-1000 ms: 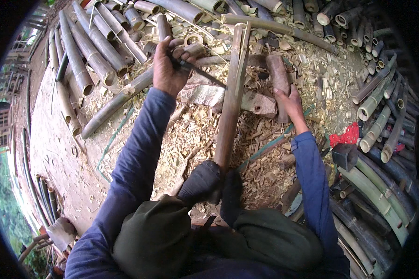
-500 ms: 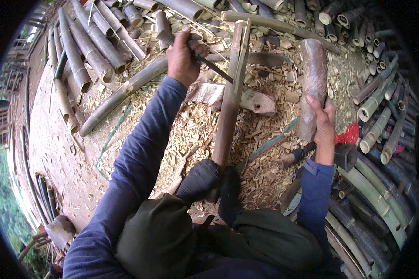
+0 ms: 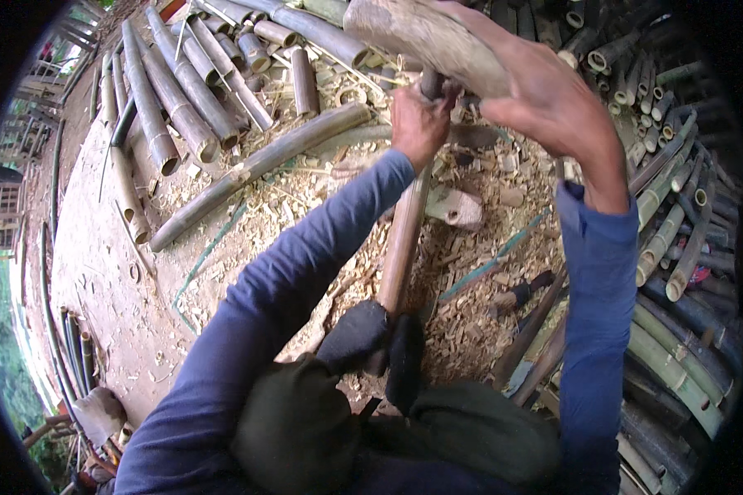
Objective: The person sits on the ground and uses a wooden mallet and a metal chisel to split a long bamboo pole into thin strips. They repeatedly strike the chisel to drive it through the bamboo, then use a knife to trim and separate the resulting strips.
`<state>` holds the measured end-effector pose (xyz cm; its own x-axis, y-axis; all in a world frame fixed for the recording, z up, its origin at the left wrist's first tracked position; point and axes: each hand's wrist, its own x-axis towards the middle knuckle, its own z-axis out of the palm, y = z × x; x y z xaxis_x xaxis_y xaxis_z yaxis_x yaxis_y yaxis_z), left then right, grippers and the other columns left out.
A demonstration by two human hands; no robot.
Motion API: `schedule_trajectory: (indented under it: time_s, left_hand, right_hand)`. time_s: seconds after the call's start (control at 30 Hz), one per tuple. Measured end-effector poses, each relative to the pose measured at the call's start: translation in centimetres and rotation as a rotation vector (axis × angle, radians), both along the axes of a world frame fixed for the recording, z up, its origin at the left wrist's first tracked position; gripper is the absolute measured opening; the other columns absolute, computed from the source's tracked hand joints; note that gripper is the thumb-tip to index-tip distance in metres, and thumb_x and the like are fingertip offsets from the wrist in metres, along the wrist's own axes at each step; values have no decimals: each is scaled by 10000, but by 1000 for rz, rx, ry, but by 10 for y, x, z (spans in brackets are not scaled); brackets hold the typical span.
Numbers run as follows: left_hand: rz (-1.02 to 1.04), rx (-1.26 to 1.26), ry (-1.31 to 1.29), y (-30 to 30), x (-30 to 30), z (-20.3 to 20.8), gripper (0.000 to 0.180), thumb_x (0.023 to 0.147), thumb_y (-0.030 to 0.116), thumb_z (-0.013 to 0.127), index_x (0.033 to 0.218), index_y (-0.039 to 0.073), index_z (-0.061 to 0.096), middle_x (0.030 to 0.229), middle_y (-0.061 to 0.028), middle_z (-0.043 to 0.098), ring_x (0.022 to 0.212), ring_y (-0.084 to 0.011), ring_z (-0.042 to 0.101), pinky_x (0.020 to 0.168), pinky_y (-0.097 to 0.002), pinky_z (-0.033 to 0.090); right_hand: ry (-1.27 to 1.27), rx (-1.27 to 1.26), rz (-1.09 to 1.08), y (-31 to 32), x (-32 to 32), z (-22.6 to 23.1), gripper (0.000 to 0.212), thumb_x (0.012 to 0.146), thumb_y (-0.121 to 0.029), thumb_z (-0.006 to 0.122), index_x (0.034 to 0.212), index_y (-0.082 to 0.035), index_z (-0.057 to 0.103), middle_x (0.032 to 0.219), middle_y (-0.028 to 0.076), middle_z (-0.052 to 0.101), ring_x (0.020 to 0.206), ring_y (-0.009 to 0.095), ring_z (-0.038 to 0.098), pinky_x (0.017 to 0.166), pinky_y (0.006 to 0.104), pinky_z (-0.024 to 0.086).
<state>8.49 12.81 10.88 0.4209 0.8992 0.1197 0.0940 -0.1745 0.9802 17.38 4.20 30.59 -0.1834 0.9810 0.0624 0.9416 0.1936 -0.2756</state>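
My left hand [image 3: 421,124] is closed around a dark narrow-bladed tool [image 3: 431,83], its end showing above the fist. The blade is hidden in this view. Below the fist, a brown bamboo pole [image 3: 406,247] slants between my two dark-covered feet, its top hidden behind my hand. My right hand [image 3: 553,95], somewhat blurred, grips a thick wooden club [image 3: 421,37]. The club is raised across the top of the view, close above the left hand and the tool. A wooden block [image 3: 458,208] lies on the ground behind the pole.
Pale chips [image 3: 330,252] cover the ground around the pole. Several long bamboo poles [image 3: 161,99] lie at the far left, with one thick pole [image 3: 260,175] nearer. Cut bamboo [image 3: 669,223] is stacked along the right. A dark-handled tool [image 3: 530,289] lies right of my feet.
My right hand has lifted the club from the right side up and leftward, over the tool. My left hand has moved right with the tool, to the pole's upper part.
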Motion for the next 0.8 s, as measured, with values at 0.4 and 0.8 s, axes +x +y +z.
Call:
schedule_trajectory:
  time_s: [0.4,0.8]
  left_hand:
    - [-113,-223,-361,-23,-60,56,203,914,222,747,861,32,696,631,-19,571,548,-104,576,472,-276,428]
    - [-942,-519,12,11,77,0,321,860,330,841,765,62,691,594,-6,574,422,-91,418,414,-283,322]
  right_hand:
    - [739,515,-805,-167,24,-47,826,767,-182,796,1474,29,426,1230,166,627,1081,254,647,966,363,502]
    - [1102,412,-986,-181,28,-100,771,783,-179,785,1442,6,430,1070,133,616,799,203,658,708,321,562]
